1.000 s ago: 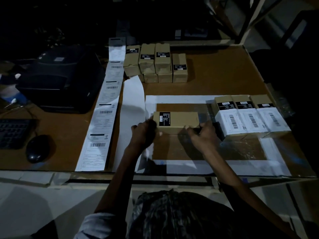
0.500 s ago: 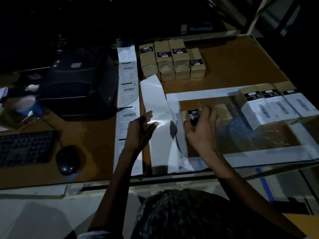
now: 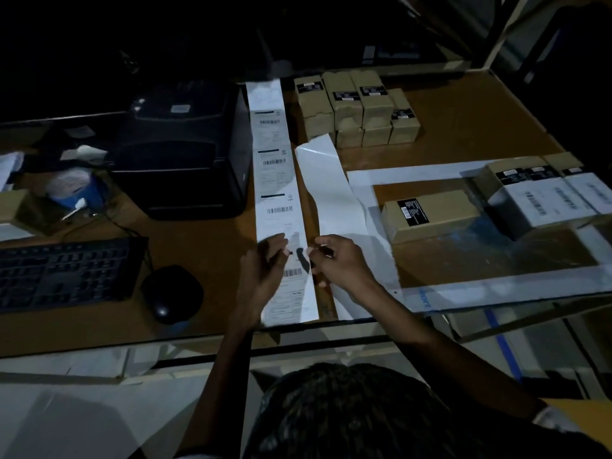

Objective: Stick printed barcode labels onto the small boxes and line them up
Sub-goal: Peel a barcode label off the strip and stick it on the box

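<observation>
Labels sit in one long white strip [image 3: 278, 207] on the brown table [image 3: 463, 127]. The strip runs from the far side of the table down to the near edge, and its near end just reaches that edge. Its long way goes away from the person, leaning a little to the left at the far end. The barcodes lie across it.

Both hands are on the near part of the strip. The left hand [image 3: 263, 273] lies on its left edge with the fingers bent, and the thumb and fingers seem to pinch the paper. The right hand [image 3: 341, 263] is at the right edge with its fingers curled in a small pinch. It is too dark to tell if it really has the paper.

Bare table lies to the left of the hands, between the strip and the mouse [image 3: 172, 293]. A keyboard [image 3: 63, 273] is further left. A black printer [image 3: 185, 150] stands just beside the strip, up on the left.

On the right, a blank white backing strip [image 3: 334, 207] lies close beside the labels, and its top end curls up. One small box [image 3: 430, 215] lies on its side past that. A row of labelled boxes [image 3: 546, 193] stands near the right edge. A pile of plain boxes [image 3: 357, 107] stands at the far side, just right of the strip.
</observation>
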The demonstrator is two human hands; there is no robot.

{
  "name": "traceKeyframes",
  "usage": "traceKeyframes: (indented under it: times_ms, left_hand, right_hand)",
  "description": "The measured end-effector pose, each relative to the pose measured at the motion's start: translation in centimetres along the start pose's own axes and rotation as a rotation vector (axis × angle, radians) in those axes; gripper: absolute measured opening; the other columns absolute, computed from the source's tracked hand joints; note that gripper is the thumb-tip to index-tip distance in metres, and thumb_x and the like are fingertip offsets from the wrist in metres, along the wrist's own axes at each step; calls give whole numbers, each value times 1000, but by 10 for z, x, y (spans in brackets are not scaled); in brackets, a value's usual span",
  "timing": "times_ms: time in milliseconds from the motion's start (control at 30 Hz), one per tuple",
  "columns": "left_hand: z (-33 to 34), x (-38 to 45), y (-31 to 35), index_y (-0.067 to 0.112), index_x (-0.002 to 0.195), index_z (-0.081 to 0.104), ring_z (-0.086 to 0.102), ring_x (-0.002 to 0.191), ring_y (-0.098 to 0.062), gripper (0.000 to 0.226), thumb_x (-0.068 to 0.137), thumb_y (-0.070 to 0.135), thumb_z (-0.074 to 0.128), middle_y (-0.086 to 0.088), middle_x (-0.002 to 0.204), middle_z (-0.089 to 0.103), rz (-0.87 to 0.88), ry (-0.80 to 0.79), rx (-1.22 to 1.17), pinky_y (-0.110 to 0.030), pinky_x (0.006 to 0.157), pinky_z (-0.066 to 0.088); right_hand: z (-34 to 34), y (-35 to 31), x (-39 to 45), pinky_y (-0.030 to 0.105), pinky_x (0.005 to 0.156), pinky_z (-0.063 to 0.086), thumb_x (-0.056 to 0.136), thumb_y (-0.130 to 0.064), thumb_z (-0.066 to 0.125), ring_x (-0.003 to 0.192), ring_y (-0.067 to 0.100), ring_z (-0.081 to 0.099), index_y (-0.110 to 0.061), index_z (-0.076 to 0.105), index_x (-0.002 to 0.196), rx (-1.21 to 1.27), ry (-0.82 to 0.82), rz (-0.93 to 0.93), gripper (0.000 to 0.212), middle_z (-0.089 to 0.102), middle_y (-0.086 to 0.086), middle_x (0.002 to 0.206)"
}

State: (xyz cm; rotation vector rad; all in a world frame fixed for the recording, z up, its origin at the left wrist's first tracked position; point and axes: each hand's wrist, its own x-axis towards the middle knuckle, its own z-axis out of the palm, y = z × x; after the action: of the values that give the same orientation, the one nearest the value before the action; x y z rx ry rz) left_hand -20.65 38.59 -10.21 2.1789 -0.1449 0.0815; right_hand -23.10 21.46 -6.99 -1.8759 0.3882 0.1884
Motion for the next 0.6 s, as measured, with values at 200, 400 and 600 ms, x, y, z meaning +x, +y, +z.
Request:
traceKeyframes:
  times_ms: [200,400,600]
  left_hand:
    - [-2,-6,6,15,111,74,59,95,18,17,98,18,62,39,99,62,-33,-12,-141,-11,80,49]
    - [-8,-8,6,10,113,73,62,85,19,21,97,19,64,15,104,67,-76,135,-187,-3,67,46]
    - [-21,4,-12,5,101,71,71,85,-18,20,94,24,68,-4,91,74,-159,284,-219,-26,75,53]
  right_hand:
    - [19,-24,22,40,92,57,86,-21,80,90,15,62,-6,70,119,-93,-34,-7,38,64,-2,97]
    - [24,-11,28,36,84,61,85,-19,81,94,20,73,-9,75,104,15,-42,-7,22,75,5,105]
    - [3,-1,26,24,76,59,92,-9,72,91,15,74,-10,74,101,168,-19,-18,9,77,4,102]
